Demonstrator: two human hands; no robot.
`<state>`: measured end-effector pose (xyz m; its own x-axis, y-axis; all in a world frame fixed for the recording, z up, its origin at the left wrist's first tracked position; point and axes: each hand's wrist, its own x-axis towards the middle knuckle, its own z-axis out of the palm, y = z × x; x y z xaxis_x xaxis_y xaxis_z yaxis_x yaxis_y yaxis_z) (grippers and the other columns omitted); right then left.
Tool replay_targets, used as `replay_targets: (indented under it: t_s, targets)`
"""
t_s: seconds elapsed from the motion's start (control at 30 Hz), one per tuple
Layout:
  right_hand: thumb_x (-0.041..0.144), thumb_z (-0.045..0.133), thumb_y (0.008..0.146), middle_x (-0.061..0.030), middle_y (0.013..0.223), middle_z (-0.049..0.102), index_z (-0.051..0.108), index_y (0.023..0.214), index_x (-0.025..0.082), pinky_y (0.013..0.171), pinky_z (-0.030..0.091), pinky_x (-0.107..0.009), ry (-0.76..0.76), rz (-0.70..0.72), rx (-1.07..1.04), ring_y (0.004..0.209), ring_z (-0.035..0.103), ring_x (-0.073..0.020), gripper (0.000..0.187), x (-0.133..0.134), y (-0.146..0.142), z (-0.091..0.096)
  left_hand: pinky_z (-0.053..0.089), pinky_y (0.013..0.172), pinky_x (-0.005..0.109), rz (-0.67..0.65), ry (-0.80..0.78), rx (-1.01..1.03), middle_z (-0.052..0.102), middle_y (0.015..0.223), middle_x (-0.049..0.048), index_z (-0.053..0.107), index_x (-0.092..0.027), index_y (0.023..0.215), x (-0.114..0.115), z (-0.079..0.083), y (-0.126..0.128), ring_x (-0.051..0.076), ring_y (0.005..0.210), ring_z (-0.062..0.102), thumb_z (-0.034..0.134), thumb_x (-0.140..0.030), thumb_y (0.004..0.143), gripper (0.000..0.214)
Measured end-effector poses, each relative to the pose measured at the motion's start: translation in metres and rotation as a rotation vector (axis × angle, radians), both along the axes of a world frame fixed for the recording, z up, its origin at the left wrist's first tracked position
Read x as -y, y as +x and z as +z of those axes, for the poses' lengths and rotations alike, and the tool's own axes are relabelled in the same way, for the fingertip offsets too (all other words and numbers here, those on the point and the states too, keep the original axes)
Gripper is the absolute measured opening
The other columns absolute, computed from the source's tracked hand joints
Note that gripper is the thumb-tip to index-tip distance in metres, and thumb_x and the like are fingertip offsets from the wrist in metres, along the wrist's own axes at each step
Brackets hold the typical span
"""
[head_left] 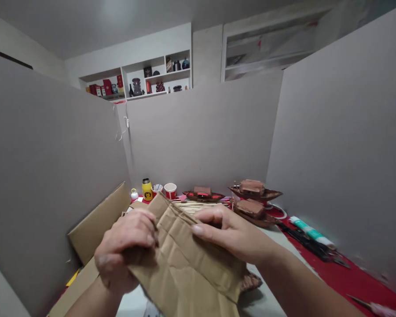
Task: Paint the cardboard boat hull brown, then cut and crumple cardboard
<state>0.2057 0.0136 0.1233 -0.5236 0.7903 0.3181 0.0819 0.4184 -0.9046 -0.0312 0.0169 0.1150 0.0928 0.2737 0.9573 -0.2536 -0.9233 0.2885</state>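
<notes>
A creased sheet of brown cardboard (191, 268) is held up in front of me, tilted, with fold lines across it. My left hand (127, 246) is closed on its left edge, fingers curled over the upper side. With thumb and bent fingers, my right hand (222, 229) pinches the upper right edge. Behind the cardboard lies a bundle of thin wooden sticks (198, 206), partly covered. Under its right side a dark, rough-textured piece (251, 281) shows; its kind I cannot make out.
Model boats (255, 190) stand at the back right. A yellow bottle (147, 190) and two paper cups (170, 191) stand at the back left. A white-green tube (312, 231) and pliers (339, 260) lie right on red cloth. A cardboard panel (99, 224) leans left; grey partitions surround the table.
</notes>
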Motion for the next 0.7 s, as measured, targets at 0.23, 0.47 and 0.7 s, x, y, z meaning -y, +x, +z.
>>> replay_targets:
  t_s: [0.23,0.47,0.7]
  targets:
    - [0.05,0.051,0.1,-0.0113,0.118,0.072,0.068,0.126,0.026,0.095,0.053,-0.043,0.62,-0.089,-0.514,0.109,0.067,-0.0243,0.04,-0.001,-0.033,-0.029,0.045,0.058,0.033,-0.433,-0.291,0.054,0.049,0.038,-0.0031,0.069,-0.024,0.062,-0.016,0.021,-0.014,0.012,0.035,0.047,0.038,-0.061,0.098,0.06]
    - [0.039,0.039,0.102,-0.005,0.075,0.062,0.063,0.096,0.019,0.065,0.051,-0.036,1.404,-0.342,-0.446,0.068,0.059,-0.0189,0.032,-0.002,-0.057,-0.044,0.032,0.045,0.024,-0.854,-0.775,0.074,0.027,0.037,-0.0068,0.048,-0.02,0.053,-0.052,0.001,0.028,0.008,0.032,0.027,0.032,-0.057,0.102,0.064]
    - [0.041,0.032,0.105,-0.0019,0.062,0.057,0.058,0.084,0.021,0.054,0.046,-0.032,1.46,-0.336,-0.346,0.056,0.056,-0.0167,0.039,0.004,-0.049,-0.046,0.031,0.043,0.026,-0.957,-0.893,-0.034,0.024,0.037,-0.0068,0.046,-0.02,0.053,-0.043,-0.018,0.051,0.009,0.031,0.025,0.031,-0.056,0.102,0.062]
